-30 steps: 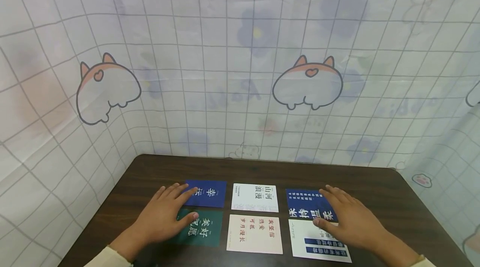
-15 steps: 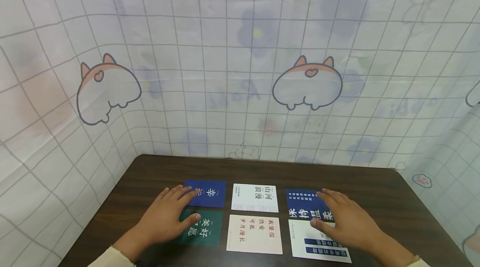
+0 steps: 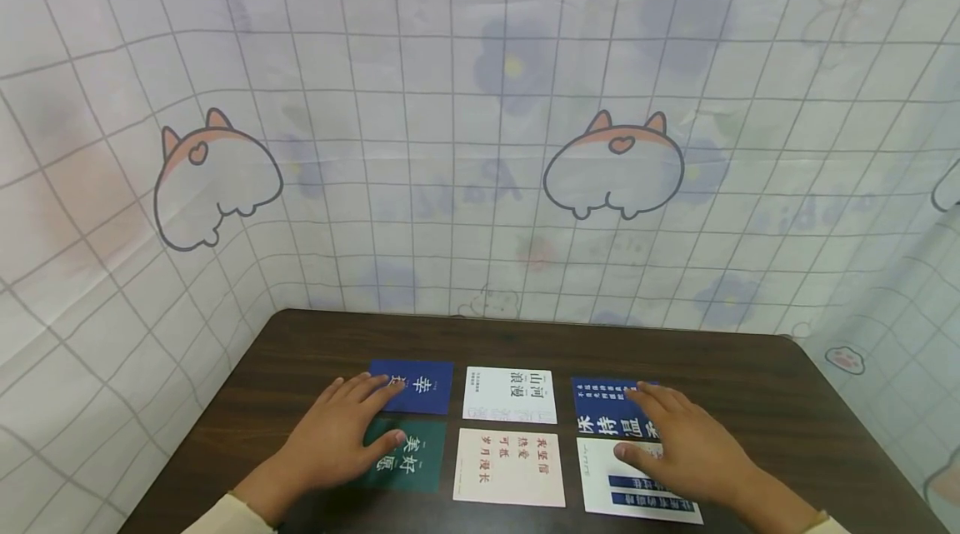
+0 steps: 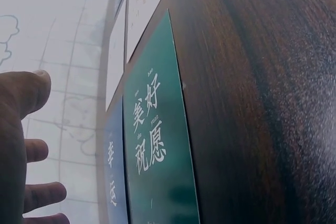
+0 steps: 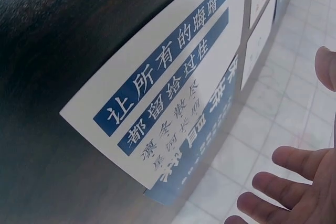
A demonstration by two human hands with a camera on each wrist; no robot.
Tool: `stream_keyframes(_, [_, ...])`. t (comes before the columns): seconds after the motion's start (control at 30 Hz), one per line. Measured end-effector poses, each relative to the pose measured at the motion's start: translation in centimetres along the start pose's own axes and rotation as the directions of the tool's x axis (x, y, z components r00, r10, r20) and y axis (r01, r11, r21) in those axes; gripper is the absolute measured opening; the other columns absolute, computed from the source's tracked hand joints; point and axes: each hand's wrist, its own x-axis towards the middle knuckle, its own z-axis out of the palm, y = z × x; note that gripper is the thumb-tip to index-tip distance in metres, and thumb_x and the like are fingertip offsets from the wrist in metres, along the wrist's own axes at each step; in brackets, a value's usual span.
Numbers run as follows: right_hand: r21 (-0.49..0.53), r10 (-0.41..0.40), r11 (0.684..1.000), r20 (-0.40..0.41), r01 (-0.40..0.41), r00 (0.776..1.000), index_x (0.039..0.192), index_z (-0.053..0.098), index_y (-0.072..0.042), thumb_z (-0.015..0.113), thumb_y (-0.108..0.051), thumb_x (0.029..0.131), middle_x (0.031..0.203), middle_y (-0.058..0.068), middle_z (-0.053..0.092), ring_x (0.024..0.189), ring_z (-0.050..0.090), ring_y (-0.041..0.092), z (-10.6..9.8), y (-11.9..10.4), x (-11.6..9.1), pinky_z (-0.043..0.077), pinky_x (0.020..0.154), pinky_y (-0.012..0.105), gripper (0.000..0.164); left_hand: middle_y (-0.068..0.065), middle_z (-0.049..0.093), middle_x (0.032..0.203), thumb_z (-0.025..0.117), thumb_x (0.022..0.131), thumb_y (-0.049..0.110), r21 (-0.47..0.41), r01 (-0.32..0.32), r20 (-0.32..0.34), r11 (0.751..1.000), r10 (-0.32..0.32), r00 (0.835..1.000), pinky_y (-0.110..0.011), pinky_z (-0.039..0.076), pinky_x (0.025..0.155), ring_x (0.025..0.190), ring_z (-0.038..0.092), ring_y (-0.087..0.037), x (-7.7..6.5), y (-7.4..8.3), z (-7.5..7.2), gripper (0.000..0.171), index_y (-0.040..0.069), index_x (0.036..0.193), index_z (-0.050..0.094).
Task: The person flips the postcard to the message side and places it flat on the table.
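Note:
My left hand [image 3: 337,434] is held over the left pair of printed cards with its fingers spread, holding nothing. Below it lie a dark blue card [image 3: 435,401] and a green card [image 3: 422,476], both partly covered in the head view. The left wrist view shows a gap between the fingers and the green card [image 4: 157,103]. Over on the right, my right hand [image 3: 697,446] hovers, fingers apart, above a blue card [image 3: 596,407] with white lettering and a white card [image 3: 597,484] with two blue bars. Its fingers also hold nothing in the right wrist view.
Between the hands lie a white card [image 3: 491,394] and, nearer, a cream card [image 3: 510,488] with red lettering. All cards lie flat in two rows on a dark wooden table [image 3: 337,334]. A grid-patterned cloth [image 3: 420,184] hangs behind and at both sides.
Both hands have drifted slightly inward, the left to the right and the right to the left. The cards have stayed in place.

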Motion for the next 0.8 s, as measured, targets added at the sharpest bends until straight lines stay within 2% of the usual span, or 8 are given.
stream_keyframes(0.43, [0.011,-0.021,1.0,-0.029,0.021,0.999,0.141,0.059,-0.008,0.069,-0.064,0.088,0.145,0.017,0.055,0.132,0.051,0.042,0.9,0.0,0.2,0.044,0.099,0.064,0.078,-0.011,0.053,0.149,0.059,0.096,0.061,0.001,0.014,0.025,1.0,-0.014,1.0,-0.065,0.024,0.114,0.141,0.043,-0.039,0.1,0.4,0.5,0.067,0.021,0.15,0.054])
stream_keyframes(0.8, [0.023,-0.035,0.999,-0.023,0.036,0.999,0.141,0.059,-0.009,0.068,-0.065,0.088,0.144,0.017,0.055,0.132,0.051,0.042,0.9,-0.3,0.1,0.043,0.1,0.063,0.078,-0.012,0.052,0.15,0.06,0.096,0.06,-0.02,-0.01,0.015,1.0,0.01,1.0,-0.066,0.025,0.113,0.141,0.043,-0.04,-0.1,0.4,1.0,0.066,0.021,0.149,0.054])
